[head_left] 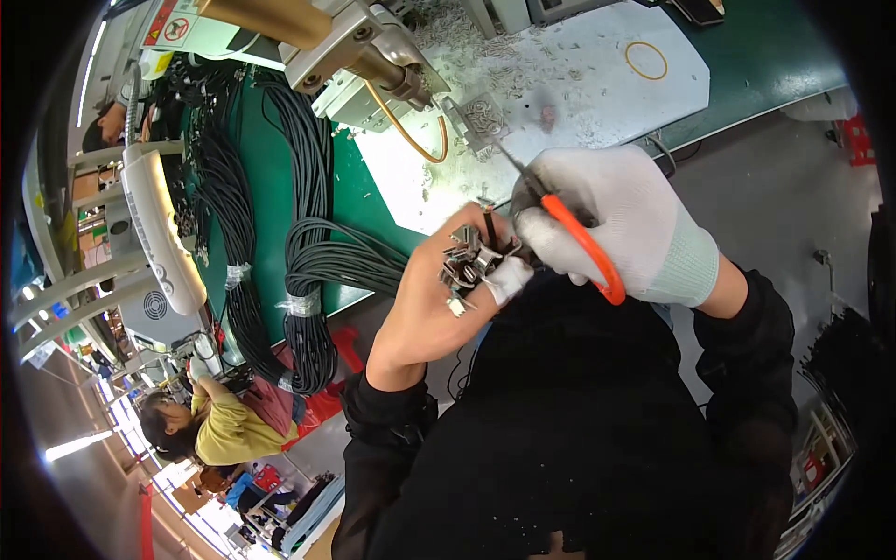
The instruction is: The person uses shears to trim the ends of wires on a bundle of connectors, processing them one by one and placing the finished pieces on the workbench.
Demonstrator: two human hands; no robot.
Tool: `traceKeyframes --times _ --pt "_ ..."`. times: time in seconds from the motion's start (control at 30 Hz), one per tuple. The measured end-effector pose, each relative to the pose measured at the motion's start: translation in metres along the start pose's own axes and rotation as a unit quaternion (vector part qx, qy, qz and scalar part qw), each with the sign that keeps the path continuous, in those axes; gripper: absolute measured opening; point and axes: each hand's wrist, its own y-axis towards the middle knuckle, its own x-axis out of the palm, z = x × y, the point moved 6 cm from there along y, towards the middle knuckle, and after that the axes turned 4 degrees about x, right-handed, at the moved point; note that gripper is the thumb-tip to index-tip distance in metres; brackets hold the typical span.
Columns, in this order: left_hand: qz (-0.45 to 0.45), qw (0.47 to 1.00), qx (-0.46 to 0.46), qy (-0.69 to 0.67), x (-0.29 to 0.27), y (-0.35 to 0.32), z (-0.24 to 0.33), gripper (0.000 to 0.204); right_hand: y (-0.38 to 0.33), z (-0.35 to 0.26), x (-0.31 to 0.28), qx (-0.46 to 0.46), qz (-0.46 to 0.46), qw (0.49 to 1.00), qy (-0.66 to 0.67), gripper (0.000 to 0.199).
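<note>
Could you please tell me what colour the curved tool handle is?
The curved tool handle is orange-red; it shows best in the head view.

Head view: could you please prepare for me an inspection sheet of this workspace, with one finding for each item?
Surface: green table with a white sheet lying on it.
Job's things: cluster of metal pieces; orange-handled tool, exact kind unclear.
Clutter: small metal bits scattered over the sheet; one orange ring.
Hands: left hand, ungloved, white wrap on one digit, holds the pieces; gloved right hand grips the tool.
Cables: black cable bundles, tied, running past the table's edge.
Surroundings: machine; white lamp; co-worker in yellow at left.
</note>
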Motion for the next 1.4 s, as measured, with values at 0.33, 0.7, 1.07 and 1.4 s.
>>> traceKeyframes --times 0.33,0.7,1.07,1.4 --pt "0.233 0.968 0.049 -0.084 0.01 -0.007 0.014 0.012 -0.02 0.013 0.008 0.147 -0.025 0.967 0.206 0.014" --pt "0.316 0.941 0.101 0.063 0.002 -0.014 0.021 0.021 -0.043 -0.015 0.01 -0.105 0.129 0.918 -0.36 0.017" --pt "0.337 0.935 0.093 0.062 0.004 -0.009 0.022 0.023 -0.039 0.005 0.02 0.044 -0.005 0.997 0.059 0.013" --pt "0.329 0.94 0.082 0.033 0.005 -0.006 0.011 0.02 -0.038 -0.003 0.02 -0.142 0.223 0.919 -0.294 0.012"
